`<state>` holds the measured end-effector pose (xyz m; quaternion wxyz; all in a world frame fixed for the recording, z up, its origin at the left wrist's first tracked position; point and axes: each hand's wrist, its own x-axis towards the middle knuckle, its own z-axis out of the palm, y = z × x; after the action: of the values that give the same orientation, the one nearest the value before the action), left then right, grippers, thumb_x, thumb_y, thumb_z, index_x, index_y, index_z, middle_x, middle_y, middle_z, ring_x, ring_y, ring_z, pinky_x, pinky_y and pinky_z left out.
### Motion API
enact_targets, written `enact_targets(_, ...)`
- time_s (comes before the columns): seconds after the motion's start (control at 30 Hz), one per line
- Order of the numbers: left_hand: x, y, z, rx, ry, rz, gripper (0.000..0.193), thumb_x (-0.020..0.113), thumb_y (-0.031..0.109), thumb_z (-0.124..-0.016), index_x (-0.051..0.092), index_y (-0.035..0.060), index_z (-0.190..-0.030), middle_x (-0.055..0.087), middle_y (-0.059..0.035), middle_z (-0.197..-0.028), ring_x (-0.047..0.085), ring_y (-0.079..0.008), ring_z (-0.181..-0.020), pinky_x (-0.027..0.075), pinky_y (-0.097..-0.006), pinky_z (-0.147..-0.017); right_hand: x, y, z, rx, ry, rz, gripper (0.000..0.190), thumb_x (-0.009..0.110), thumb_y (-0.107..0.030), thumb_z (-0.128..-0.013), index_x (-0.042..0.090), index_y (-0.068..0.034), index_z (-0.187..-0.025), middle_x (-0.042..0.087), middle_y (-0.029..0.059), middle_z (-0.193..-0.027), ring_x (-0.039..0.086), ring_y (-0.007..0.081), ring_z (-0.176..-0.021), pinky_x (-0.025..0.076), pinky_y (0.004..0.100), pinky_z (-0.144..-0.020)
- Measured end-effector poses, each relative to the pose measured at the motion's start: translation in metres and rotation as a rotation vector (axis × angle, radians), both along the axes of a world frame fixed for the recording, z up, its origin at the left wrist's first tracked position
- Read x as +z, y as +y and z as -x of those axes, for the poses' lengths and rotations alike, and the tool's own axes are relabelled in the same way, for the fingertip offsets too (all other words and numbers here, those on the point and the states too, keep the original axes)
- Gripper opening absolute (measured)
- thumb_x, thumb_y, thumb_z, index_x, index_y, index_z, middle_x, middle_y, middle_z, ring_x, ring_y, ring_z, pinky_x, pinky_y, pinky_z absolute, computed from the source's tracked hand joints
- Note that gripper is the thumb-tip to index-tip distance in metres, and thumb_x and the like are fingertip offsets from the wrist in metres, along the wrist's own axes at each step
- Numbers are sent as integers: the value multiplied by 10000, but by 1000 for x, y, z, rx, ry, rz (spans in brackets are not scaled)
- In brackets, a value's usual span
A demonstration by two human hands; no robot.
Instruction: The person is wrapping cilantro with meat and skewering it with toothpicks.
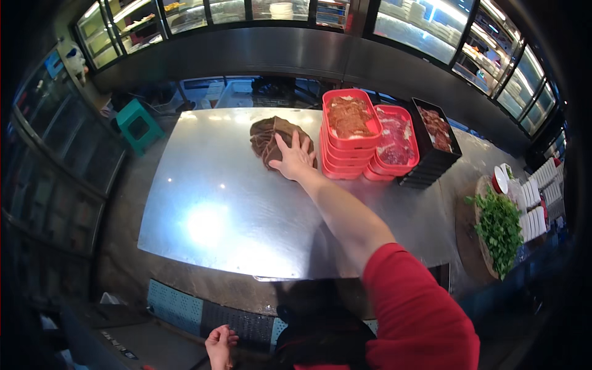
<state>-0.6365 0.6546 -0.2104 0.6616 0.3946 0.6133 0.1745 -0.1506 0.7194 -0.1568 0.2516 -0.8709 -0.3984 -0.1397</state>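
My right hand (296, 158) lies flat with fingers spread on a crumpled brown cloth (267, 134). The cloth rests near the far edge of a stainless steel table (240, 199), and part of it is hidden under my palm. Just right of that hand stands a stack of red plastic trays (347, 155), the top one holding brownish sliced meat (350, 118). Low in the view, away from the table, my left hand (221, 343) is loosely curled near my body; nothing shows in it.
More red trays with raw meat (395, 141) and stacked black trays (430, 162) stand at the right. Leafy greens (499, 229) lie on a round wooden board (483, 189), beside white dishes (533, 224). A green stool (138, 125) is at left; perforated mats (175, 305) cover the floor.
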Motion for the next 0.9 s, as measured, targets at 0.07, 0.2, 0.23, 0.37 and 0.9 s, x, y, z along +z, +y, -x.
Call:
enact_targets(0.07,15,-4,-23,-42,-43,-65,188,607,192,-890,609,56,-1020,644,-70,-824,625,-164,-646,489,-264,-552,-18,-2,-19,-141,-151,89,389,633,-385,-772,564,-159,-1082,473,121,-1119,435,343,-1059,384,591,-808)
enact_targets(0.2,42,2,-50,-60,-59,-240,162,583,175,-908,611,29,-972,633,-55,-757,608,-129,-589,469,-221,-509,-32,-30,37,203,-232,211,327,632,-419,-731,597,-157,-923,499,108,-1034,465,302,-998,406,477,-715)
enact_targets(0.23,47,5,-60,-80,-58,-313,166,585,172,-908,613,21,-974,634,-54,-762,605,-123,-589,467,-217,-516,-29,-53,56,296,-199,210,311,607,-419,-752,610,-146,-901,497,108,-1006,468,303,-969,400,507,-738)
enact_targets(0.37,76,17,-119,-212,-156,-495,156,586,151,-907,610,7,-962,610,-40,-770,576,-89,-668,456,-203,-583,-9,-174,79,571,-57,175,280,622,-402,-745,593,-133,-816,499,98,-926,475,280,-916,402,435,-667)
enact_targets(0.9,56,-63,-345,-1403,-512,-538,227,704,104,-740,603,42,-933,604,-43,-834,553,-124,-793,458,-265,-725,195,-408,53,530,996,-448,296,507,11,-809,637,-50,-1067,563,98,-1213,572,170,-996,439,287,-895)
